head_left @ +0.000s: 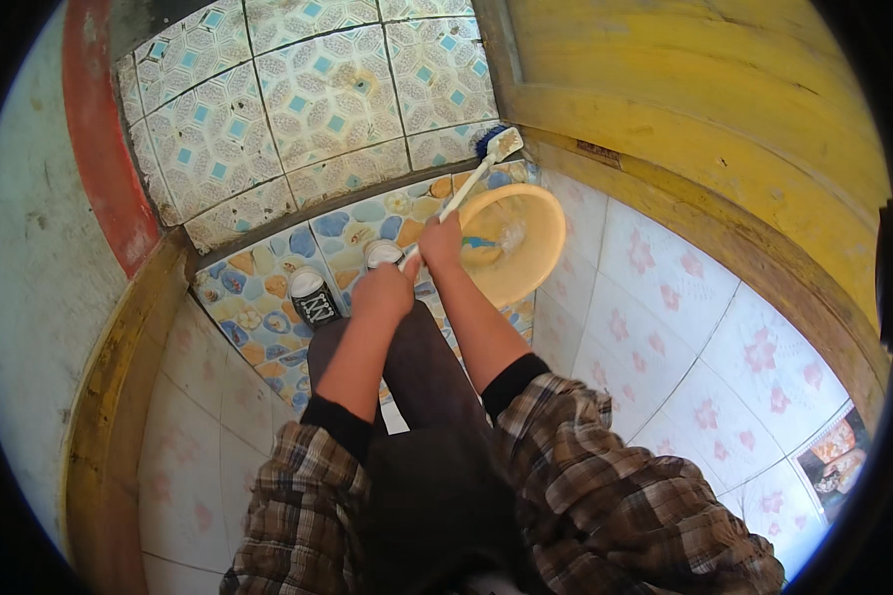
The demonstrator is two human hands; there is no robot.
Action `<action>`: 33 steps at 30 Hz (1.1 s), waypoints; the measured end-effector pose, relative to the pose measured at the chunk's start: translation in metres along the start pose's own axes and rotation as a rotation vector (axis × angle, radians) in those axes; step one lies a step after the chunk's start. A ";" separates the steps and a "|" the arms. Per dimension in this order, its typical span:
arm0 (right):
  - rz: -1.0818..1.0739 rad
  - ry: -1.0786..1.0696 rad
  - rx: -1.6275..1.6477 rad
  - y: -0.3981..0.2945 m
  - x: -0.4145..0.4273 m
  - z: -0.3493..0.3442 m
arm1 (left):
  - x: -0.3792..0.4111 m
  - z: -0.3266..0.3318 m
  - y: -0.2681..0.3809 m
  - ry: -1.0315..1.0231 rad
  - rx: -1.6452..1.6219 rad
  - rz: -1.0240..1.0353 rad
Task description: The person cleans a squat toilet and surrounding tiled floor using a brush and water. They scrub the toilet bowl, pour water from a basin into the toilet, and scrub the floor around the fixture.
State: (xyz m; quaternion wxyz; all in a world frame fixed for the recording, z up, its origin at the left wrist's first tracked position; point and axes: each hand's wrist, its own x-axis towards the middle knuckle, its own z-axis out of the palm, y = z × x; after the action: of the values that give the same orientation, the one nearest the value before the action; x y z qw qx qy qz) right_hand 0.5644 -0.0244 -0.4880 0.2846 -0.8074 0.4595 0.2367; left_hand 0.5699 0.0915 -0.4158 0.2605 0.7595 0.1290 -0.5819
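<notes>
Both my hands grip a long-handled scrub brush with a white handle and dark blue bristles. My left hand is closed around the handle's near end. Farther up the handle, my right hand holds it too. The brush head has its bristles against the edge of the patterned tiles, in the corner beside the wooden door frame. Just right of my right hand is a round pale-orange plastic basin, partly hidden by my arm. In it lies something blue and green, with clear water or suds near it.
Grimy patterned tiles lie ahead, past a low edge. Pebble-print tiles are under my sneakers. A yellow wooden door stands at the right above floral tiles. To the left are a wooden post and a red-edged wall.
</notes>
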 end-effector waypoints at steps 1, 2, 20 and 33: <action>0.053 -0.037 0.022 -0.002 0.003 0.002 | 0.002 -0.008 0.000 -0.018 0.035 0.026; 0.084 -0.008 0.072 -0.002 -0.001 0.007 | -0.001 -0.012 -0.002 -0.002 0.070 0.008; -0.043 0.002 0.140 -0.018 -0.008 0.056 | -0.011 -0.038 -0.028 0.148 0.077 -0.035; -0.518 -0.901 -0.397 -0.044 -0.248 0.151 | -0.147 0.044 -0.201 0.494 -1.017 -0.724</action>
State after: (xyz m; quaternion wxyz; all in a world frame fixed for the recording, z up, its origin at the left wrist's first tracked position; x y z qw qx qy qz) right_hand 0.4688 0.2468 -0.4276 0.3443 -0.7511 0.0257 0.5627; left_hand 0.3909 0.2503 -0.3341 0.3371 0.5618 0.6898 -0.3082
